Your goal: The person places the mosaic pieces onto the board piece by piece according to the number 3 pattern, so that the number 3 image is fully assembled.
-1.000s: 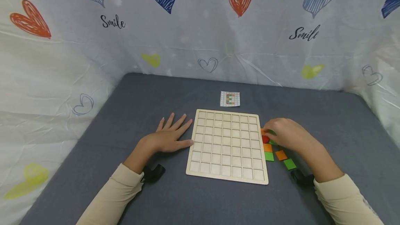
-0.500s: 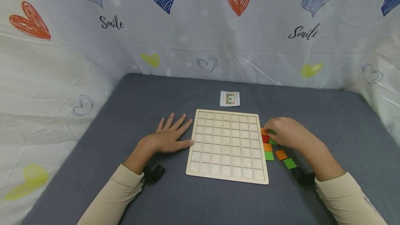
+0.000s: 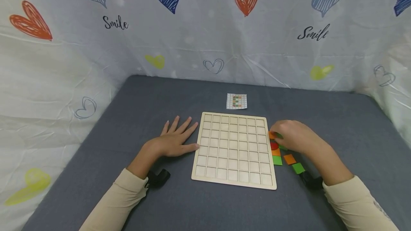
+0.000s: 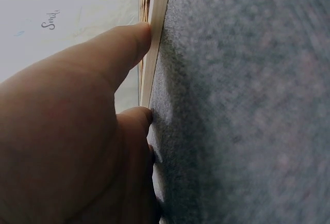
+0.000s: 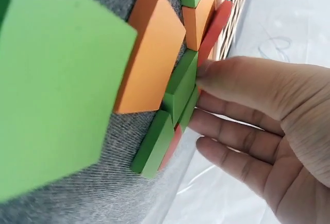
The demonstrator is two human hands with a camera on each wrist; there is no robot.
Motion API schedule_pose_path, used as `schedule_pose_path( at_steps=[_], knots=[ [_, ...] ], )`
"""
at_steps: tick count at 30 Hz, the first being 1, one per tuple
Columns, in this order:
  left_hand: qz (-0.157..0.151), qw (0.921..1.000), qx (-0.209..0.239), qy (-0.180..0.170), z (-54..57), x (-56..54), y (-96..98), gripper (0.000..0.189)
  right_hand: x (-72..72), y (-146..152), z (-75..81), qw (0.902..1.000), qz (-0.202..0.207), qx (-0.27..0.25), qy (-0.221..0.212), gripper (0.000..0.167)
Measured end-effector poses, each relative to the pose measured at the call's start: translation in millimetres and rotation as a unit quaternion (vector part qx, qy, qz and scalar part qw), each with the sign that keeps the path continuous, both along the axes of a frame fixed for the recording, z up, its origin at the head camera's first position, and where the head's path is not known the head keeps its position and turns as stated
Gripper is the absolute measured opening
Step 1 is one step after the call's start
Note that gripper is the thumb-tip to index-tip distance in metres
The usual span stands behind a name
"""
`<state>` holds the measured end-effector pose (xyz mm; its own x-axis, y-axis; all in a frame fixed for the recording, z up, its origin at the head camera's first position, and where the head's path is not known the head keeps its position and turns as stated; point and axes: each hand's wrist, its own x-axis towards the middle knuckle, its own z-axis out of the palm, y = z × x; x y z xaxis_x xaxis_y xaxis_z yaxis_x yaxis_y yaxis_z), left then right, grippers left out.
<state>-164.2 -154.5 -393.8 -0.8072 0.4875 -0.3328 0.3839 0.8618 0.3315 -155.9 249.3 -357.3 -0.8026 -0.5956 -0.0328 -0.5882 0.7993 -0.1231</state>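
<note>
My left hand (image 3: 171,143) lies palm down on the grey cloth, fingers spread, its thumb touching the left edge of a wooden grid board (image 3: 234,149). At the board's right edge, my right hand (image 3: 295,136) bends over a group of coloured tiles. Between its thumb and fingers it pinches a red tile (image 5: 215,30), which slants over an orange tile (image 3: 277,152); the fingertips behind are partly hidden. A green tile (image 3: 277,160) lies just below. Several green tiles (image 5: 181,85) sit under and beside the fingers in the right wrist view.
Behind the board lies a small paper card (image 3: 236,101) printed with a coloured grid pattern. An orange tile (image 3: 290,159) and a green tile (image 3: 298,168) lie near the right wrist. A white curtain (image 3: 199,27) with hearts hangs behind the table.
The red tile has shifted slightly toward the person and now overlaps the orange tile below it. My right hand has barely moved; the left stays still.
</note>
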Motion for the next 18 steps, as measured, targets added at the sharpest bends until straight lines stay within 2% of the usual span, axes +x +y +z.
schedule_pose_path(
  at_steps=[4, 11, 18],
  knots=[
    [0.0, 1.0, 0.0, 0.002, 0.2, 0.1, -0.4, 0.088, 0.5, 0, -0.7, 1.0, 0.001, 0.003, 0.005, 0.015],
    [-0.004, 0.9999, 0.013, 0.003, 1.4, 1.1, 0.1, 0.09, 0.6, 4, 3.1, 0.9995, -0.031, -0.011, 0.0, 0.015],
    [0.003, 0.9999, 0.008, 0.006, -4.4, -0.7, -1.2, 0.087, -5.0, -7, 11.2, 0.9988, -0.013, -0.046, 0.007, 0.02]
  ],
)
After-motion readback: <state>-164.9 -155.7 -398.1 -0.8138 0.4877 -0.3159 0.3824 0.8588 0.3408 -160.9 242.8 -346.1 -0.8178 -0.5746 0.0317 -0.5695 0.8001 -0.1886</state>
